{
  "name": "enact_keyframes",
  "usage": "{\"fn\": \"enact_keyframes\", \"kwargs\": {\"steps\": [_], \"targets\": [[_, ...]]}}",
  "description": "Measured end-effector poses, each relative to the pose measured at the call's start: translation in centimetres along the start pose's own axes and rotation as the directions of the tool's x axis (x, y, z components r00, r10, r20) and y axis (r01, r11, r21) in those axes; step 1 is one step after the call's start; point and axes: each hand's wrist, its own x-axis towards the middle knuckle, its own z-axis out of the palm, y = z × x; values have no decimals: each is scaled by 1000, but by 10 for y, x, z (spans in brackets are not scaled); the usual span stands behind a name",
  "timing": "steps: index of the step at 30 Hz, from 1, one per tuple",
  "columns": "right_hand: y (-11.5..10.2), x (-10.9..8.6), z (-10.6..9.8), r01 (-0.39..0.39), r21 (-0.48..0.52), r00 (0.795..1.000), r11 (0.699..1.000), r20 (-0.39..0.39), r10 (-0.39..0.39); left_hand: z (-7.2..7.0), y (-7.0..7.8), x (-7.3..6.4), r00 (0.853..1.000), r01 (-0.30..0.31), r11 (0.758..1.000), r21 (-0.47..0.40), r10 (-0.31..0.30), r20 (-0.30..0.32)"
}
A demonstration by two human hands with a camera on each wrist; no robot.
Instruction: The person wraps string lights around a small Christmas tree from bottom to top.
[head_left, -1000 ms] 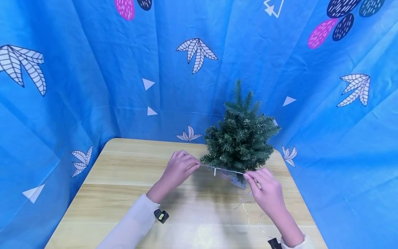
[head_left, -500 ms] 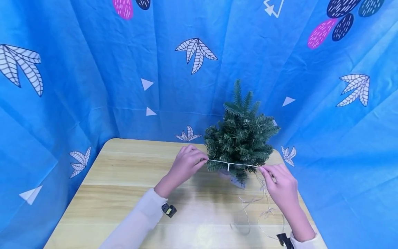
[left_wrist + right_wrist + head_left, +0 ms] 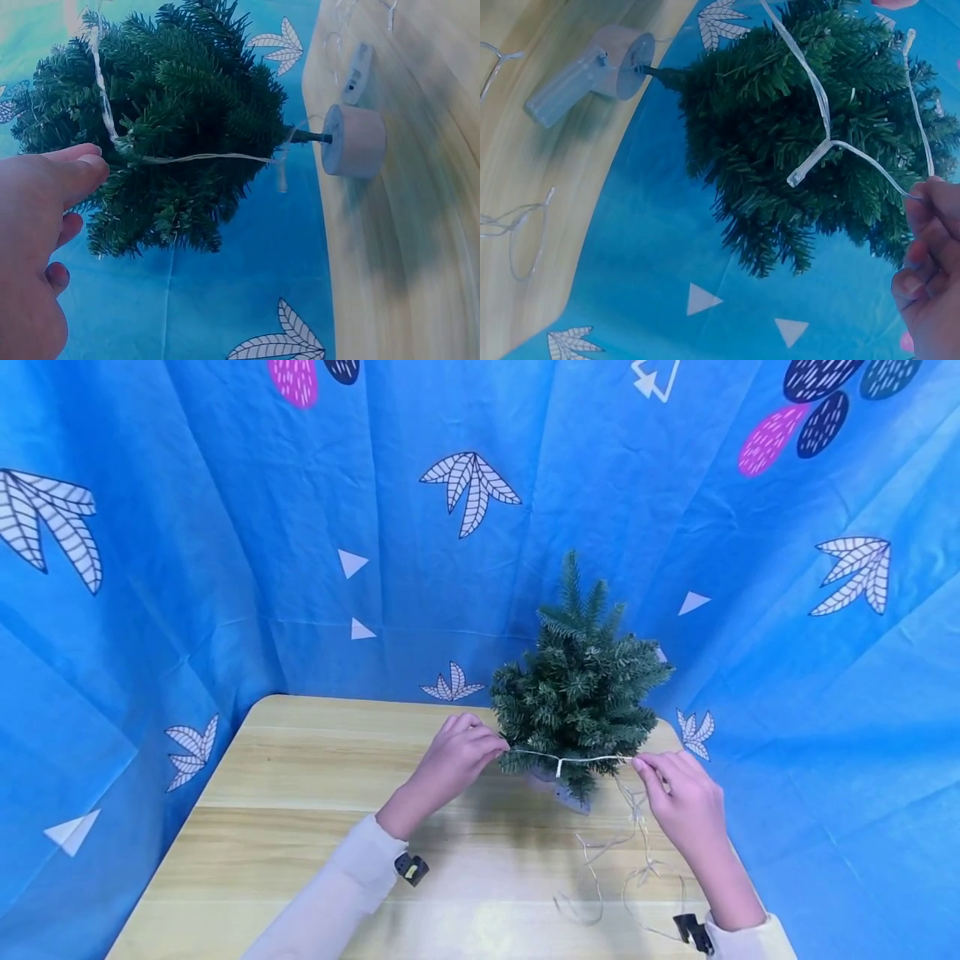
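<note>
A small artificial Christmas tree (image 3: 577, 689) stands toward the table's back right. My left hand (image 3: 453, 756) pinches a string of fairy lights between thumb and fingertips at the tree's left side. To the right, my right hand (image 3: 686, 797) pinches the same string. Between them the string spans the lower branches, with one small bulb (image 3: 558, 768) hanging down. Its clear wire (image 3: 814, 79) shows close up in the right wrist view. The tree's thin trunk rises from a round pale base (image 3: 358, 141), mostly hidden by branches in the head view.
A translucent box (image 3: 559, 94) lies against the base. Loose loops of the light string (image 3: 600, 893) trail over the wooden table (image 3: 300, 827) below my right hand. A blue patterned curtain (image 3: 300, 527) hangs behind and along both sides.
Both hands have shifted right with the string, bringing the bulb in front of the lower branches. The right hand has also moved away from the base, showing more trailing wire.
</note>
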Motion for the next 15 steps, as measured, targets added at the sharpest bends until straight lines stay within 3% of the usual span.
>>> {"fn": "enact_keyframes", "kwargs": {"steps": [7,15], "targets": [[1,5,2,-120,-23,993,993,-6,119,4,5,2,1000,1,1000,-2,-1,5],[-4,17,7,-128,89,978,988,-152,140,3,13,1,1000,13,1000,-16,-13,25]]}}
